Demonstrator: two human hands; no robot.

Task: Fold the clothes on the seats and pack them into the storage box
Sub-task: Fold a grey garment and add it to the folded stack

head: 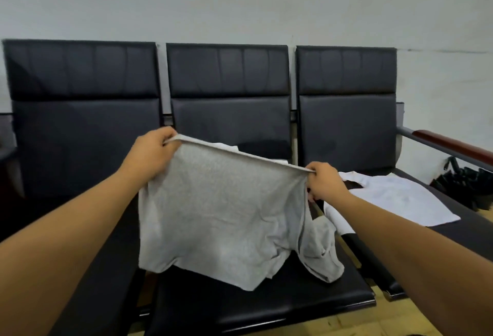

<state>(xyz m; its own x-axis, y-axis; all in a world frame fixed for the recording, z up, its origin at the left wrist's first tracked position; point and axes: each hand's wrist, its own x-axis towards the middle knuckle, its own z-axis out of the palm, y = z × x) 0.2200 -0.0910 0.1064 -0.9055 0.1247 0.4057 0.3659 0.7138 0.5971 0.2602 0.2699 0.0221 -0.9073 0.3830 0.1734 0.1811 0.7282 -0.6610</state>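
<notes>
Left hand (152, 154) and right hand (324, 183) with fingers pinched on the top edge of a grey T-shirt (221, 218), stretched taut above the middle black seat (266, 306), lower part draping onto it, white garment (394, 199) flat on the right seat

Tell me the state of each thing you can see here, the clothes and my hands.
gray shirt: unfolded, held up by one edge, pulled taut between both hands, lower part resting on the middle seat.
left hand: grips the shirt's left corner.
right hand: grips its right corner.
white garment: lies spread out, unfolded, on the right seat.
second white garment: mostly hidden behind the gray shirt.
</notes>
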